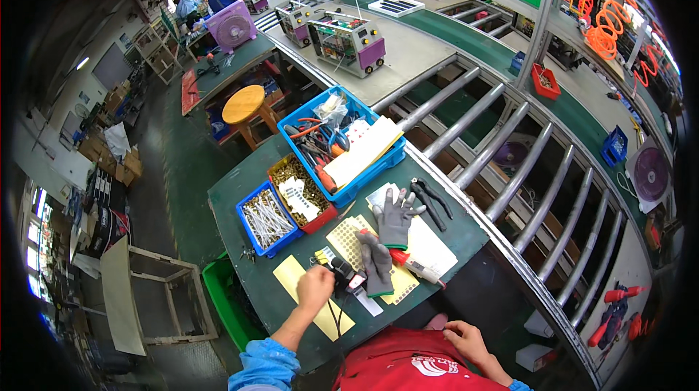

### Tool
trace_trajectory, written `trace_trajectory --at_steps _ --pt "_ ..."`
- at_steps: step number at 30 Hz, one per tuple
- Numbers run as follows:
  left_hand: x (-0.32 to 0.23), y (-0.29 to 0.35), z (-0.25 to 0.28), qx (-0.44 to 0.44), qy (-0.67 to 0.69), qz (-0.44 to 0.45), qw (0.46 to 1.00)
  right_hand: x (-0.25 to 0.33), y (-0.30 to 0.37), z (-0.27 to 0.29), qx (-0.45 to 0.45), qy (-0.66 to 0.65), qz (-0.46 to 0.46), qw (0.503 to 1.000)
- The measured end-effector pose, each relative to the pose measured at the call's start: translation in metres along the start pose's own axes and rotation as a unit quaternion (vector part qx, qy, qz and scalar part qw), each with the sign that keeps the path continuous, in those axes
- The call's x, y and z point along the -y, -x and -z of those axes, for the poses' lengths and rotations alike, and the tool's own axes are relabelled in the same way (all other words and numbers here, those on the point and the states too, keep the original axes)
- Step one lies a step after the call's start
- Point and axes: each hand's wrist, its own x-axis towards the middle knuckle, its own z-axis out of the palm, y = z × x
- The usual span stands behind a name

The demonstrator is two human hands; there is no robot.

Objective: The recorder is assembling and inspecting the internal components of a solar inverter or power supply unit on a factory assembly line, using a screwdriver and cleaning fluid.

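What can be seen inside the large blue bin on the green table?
The large blue bin holds hand tools, some with red or orange handles, and a clear plastic bag. A cream sheet lies over part of it, hiding what is beneath.

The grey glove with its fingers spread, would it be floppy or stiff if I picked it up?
Probably floppy: the glove looks like soft fabric. Likely light for its size, since it looks empty. It probably wouldn't roll, with fingers sticking out several ways.
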Motion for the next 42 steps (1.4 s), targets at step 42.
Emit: trace_trajectory --at_steps 42 --pt "-0.048 0.015 0.179 0.543 -0.424 0.103 0.718 -0.171 0.054 0.072 -0.063 -0.035 -0.222 0.972"
